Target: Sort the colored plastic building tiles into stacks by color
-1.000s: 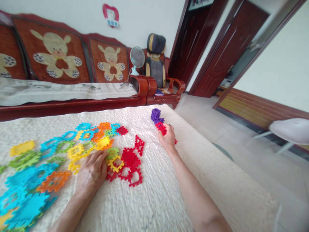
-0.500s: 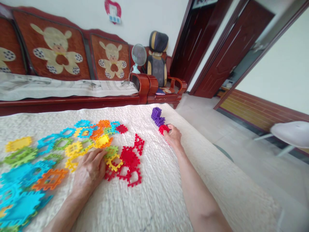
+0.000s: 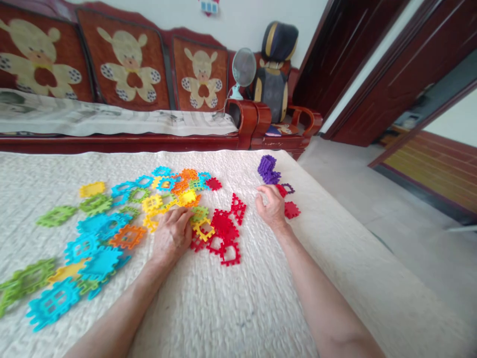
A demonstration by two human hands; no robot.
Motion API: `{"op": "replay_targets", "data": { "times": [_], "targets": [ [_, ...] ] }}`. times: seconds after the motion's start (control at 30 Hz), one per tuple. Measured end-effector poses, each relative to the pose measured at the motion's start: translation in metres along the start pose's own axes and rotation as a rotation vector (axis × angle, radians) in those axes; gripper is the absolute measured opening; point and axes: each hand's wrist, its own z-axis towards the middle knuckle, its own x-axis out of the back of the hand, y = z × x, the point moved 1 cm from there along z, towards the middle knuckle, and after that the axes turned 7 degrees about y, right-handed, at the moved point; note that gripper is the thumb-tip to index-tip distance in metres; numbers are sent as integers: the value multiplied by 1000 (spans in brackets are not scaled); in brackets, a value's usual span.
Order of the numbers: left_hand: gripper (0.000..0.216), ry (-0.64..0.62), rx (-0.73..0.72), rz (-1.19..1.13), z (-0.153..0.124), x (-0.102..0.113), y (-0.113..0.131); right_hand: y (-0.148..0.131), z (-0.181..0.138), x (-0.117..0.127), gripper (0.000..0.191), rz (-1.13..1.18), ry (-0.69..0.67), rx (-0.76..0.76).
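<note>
Left hand (image 3: 172, 234) lay flat, nothing gripped, fingertips on edge of mixed tile pile (image 3: 156, 203), probably steadying it. Right hand (image 3: 272, 206) curled beside loose red tile (image 3: 291, 210), below purple stack (image 3: 268, 170); couldn't tell if grasping. Red cluster (image 3: 223, 231) between hands, apparently colour-grouped.

White wall (image 3: 257, 22) behind. Dark red wooden sofa (image 3: 122, 143) along it, bear-print back cushions (image 3: 124, 62), grey cloth (image 3: 112, 122) over seat. Small fan (image 3: 244, 67) at sofa's right end; padded armchair (image 3: 276, 79) just beside. Dark wooden doors (image 3: 372, 64) at right. Pale floor (image 3: 395, 228). Soft, even daylight.
</note>
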Motion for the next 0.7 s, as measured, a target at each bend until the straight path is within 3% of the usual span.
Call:
{"op": "replay_targets", "data": {
  "times": [0.13,0.27,0.47,0.7],
  "targets": [
    [32,-18,1,-24,-1,-3,-2,-28,-22,-23,25,87,-153,131],
    [30,-31,33,-31,0,-2,0,-28,-30,-34,26,106,-152,238],
    [29,-139,82,-7,4,4,7,-13,-27,-47,25,119,-217,232],
    [27,-148,80,9,5,14,16,-27,-51,-46,36,209,-228,118]
  ]
}}
